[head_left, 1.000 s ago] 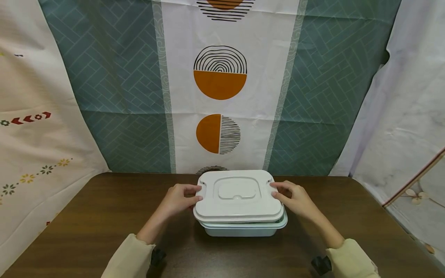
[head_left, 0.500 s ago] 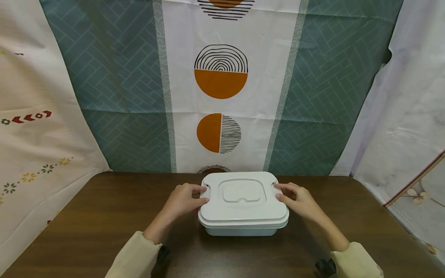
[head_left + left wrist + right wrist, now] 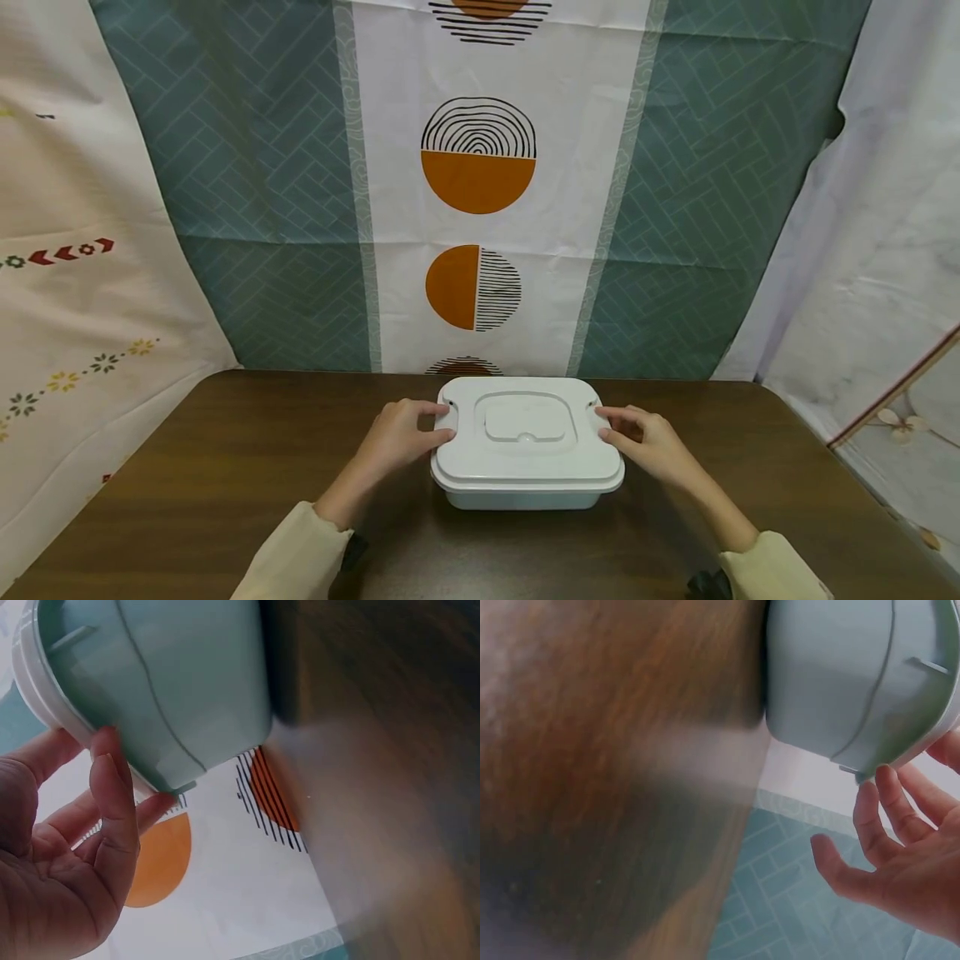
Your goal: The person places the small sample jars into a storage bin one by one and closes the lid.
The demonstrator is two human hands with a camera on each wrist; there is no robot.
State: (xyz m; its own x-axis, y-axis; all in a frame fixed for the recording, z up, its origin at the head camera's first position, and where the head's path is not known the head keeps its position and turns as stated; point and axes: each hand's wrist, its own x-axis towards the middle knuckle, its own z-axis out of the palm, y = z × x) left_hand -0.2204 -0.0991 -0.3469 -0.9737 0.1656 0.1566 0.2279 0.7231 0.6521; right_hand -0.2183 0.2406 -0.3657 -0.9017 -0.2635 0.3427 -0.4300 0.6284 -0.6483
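Note:
A white lid (image 3: 528,454) with a raised rectangular centre lies over a pale blue-green storage box (image 3: 522,500). Its rim covers the box's top all along the front. At the lid's left end my left hand (image 3: 397,435) pinches the edge, thumb and index finger on top. The left wrist view shows other fingers of that hand curled below the rim (image 3: 46,690). My right hand (image 3: 651,443) pinches the opposite end in the same way. In the right wrist view, fingertips (image 3: 886,774) touch the rim's underside, and the box wall (image 3: 832,682) is bare of fingers.
The box stands on a dark brown wooden table (image 3: 247,467), near its far edge. Behind hangs a patterned cloth (image 3: 480,317) in teal and white with orange circles. Pale cloths flank the table at left (image 3: 90,350) and right (image 3: 885,275).
The lid has shifted right and come down from a tilted, offset position. The gap at the box's front right has closed. Both hands moved along with the lid.

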